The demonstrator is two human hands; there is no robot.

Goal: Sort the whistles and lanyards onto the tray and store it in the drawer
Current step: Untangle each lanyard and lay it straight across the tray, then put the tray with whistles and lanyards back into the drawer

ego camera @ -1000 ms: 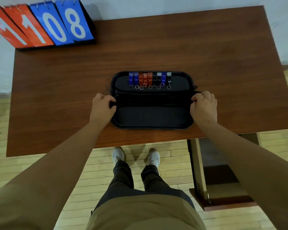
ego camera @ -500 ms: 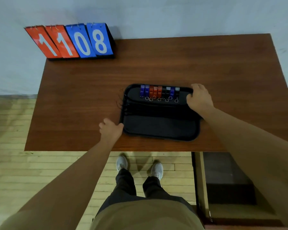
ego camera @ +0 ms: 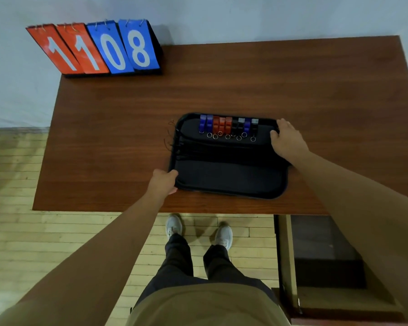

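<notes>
A black tray (ego camera: 231,180) lies on the brown table (ego camera: 222,85), slightly turned. Several blue, red and black whistles (ego camera: 226,125) with key rings stand in a row along its far edge. Black lanyards (ego camera: 210,151) lie stretched across its middle, their ends hanging over the left rim. My left hand (ego camera: 163,184) grips the tray's near left corner. My right hand (ego camera: 286,140) holds the far right corner, fingers curled over the rim.
A flip scoreboard (ego camera: 99,48) showing 1108 stands at the table's far left corner. An open drawer (ego camera: 323,255) sticks out under the table's right side. My legs and white shoes (ego camera: 198,231) stand on the wooden floor.
My hands shifted from the tray's left and right sides to opposite corners, left to the near corner and right to the far corner. The tray has turned slightly.
</notes>
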